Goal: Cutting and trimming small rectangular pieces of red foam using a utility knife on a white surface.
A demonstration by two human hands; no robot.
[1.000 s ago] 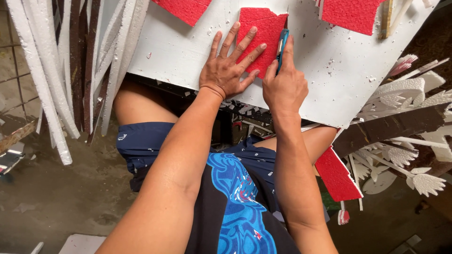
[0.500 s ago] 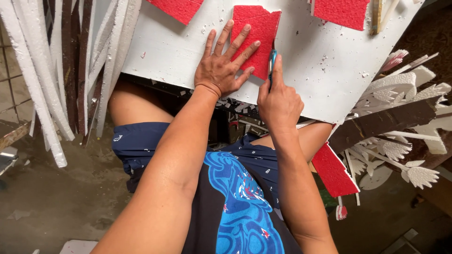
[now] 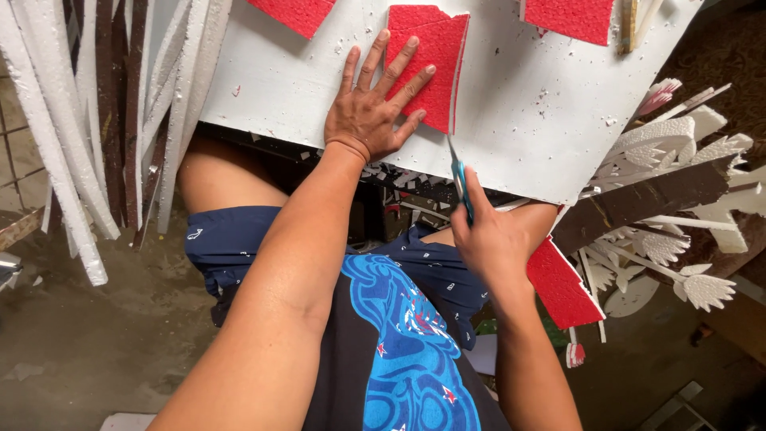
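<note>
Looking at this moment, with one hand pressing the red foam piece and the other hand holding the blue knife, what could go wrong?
1. The blue knife blade points toward the left hand, which lies flat on the red foam piece; a slip might cut the fingers.
2. The white board seems to rest over the person's lap; it may tilt, spoiling the cut.
3. The knife in the right hand is over the bare thigh, so a drop could injure it.

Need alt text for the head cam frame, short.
Head view, looking down: the left hand presses flat on a red foam piece lying on a white foam board, while the right hand holds a blue-handled knife at the board's near edge.
</note>
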